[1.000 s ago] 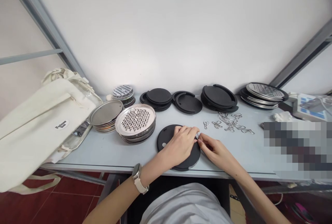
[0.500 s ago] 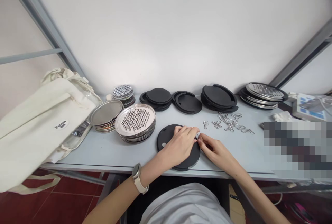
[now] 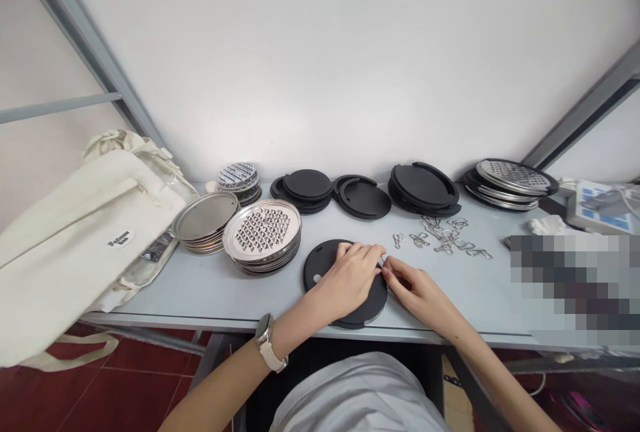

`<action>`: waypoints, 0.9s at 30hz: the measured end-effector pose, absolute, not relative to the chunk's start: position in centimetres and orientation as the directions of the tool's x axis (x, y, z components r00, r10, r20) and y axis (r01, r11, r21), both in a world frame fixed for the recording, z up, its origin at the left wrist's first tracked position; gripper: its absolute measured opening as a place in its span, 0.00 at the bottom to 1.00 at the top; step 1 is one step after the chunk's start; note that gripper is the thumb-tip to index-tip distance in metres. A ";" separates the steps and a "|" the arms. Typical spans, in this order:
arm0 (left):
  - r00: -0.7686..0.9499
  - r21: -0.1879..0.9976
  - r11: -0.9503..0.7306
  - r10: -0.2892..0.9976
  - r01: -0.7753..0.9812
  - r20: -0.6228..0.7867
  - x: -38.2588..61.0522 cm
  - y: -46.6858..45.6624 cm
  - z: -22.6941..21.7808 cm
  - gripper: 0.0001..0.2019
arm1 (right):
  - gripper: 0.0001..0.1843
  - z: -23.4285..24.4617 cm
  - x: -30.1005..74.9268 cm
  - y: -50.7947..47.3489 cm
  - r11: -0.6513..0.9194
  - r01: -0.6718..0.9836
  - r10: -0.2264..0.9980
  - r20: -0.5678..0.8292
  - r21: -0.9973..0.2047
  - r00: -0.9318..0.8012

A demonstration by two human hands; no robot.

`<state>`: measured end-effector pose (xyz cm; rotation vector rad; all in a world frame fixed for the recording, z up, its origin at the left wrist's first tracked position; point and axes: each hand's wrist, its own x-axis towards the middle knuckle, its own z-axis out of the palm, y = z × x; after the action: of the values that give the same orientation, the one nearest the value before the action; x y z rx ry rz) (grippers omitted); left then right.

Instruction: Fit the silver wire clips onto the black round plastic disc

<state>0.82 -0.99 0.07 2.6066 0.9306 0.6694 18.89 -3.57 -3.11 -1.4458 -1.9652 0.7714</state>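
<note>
A black round disc (image 3: pixel 325 262) lies near the front edge of the table, with a pale round spot on its left part. Across its top rests my left hand (image 3: pixel 354 275), fingers bent together and gripping the disc's upper right edge; it wears a watch at the wrist. At that same edge my right hand (image 3: pixel 413 289) pinches a small metal clip (image 3: pixel 381 261), of which only a short bright piece shows. The fingertips of both hands almost meet there. Behind my right hand, several loose wire clips (image 3: pixel 445 237) are scattered on the table.
Stacked round metal grater plates (image 3: pixel 263 231) and plain metal discs (image 3: pixel 206 217) stand left. Black round holders (image 3: pixel 424 187) line the wall, with a grater stack (image 3: pixel 513 180) at far right. A cream bag (image 3: pixel 100 232) lies left; a blue-and-white box (image 3: pixel 600 205) sits right.
Both hands stay at the disc's upper right edge in nearly the same pose. The whole view has shifted very slightly; nothing on the table has visibly moved.
</note>
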 end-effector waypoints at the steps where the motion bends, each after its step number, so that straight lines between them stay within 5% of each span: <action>1: 0.682 0.418 -0.748 0.654 0.516 0.327 0.8 -1.0 0.1 0.10 | 0.16 -3.1 18.9 -3.6 0.248 0.630 0.962 0.110 -0.736 -0.249; 27: 0.688 0.408 -0.751 0.651 0.519 0.321 0.8 -1.1 0.2 0.11 | 0.17 -2.9 18.9 -3.6 0.261 0.638 0.959 0.122 -0.724 -0.254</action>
<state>0.76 -1.06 0.25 2.6160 0.9293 0.6578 18.92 -3.62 -2.95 -1.4411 -1.9794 0.7495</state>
